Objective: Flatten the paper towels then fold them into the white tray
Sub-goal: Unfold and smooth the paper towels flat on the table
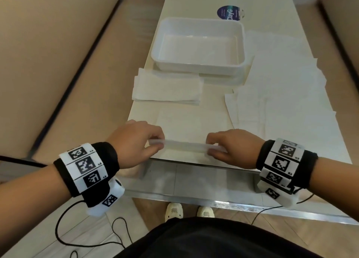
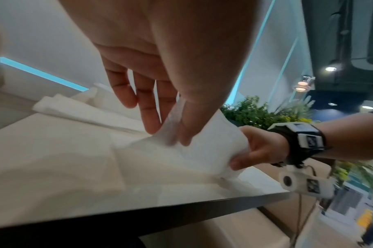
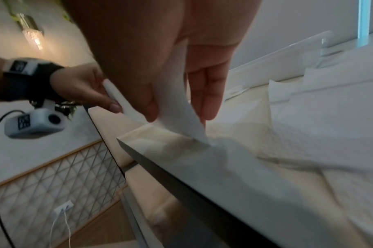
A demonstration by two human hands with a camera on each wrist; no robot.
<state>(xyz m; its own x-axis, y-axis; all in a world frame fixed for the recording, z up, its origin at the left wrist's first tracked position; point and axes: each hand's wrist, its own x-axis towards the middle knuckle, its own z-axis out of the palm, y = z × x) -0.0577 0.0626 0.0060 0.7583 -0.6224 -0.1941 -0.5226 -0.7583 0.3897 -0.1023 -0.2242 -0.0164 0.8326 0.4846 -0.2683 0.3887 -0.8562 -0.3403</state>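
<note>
A white paper towel (image 1: pixel 186 130) lies at the table's near edge, its near edge lifted off the surface. My left hand (image 1: pixel 155 142) pinches the lifted edge at its left end, and my right hand (image 1: pixel 210 147) pinches it at the right end. The left wrist view shows the paper towel (image 2: pixel 204 151) curling up between my left hand (image 2: pixel 170 134) and the right hand (image 2: pixel 253 151). In the right wrist view my right hand (image 3: pixel 177 117) pinches the sheet (image 3: pixel 177 94) between thumb and fingers. The white tray (image 1: pixel 198 44) stands behind, with nothing in it.
A folded stack of towels (image 1: pixel 168 86) lies in front of the tray's left half. Several unfolded towels (image 1: pixel 287 94) spread over the right side of the table (image 1: pixel 147 110). A round dark sticker (image 1: pixel 229 12) sits beyond the tray. Beige benches flank the table.
</note>
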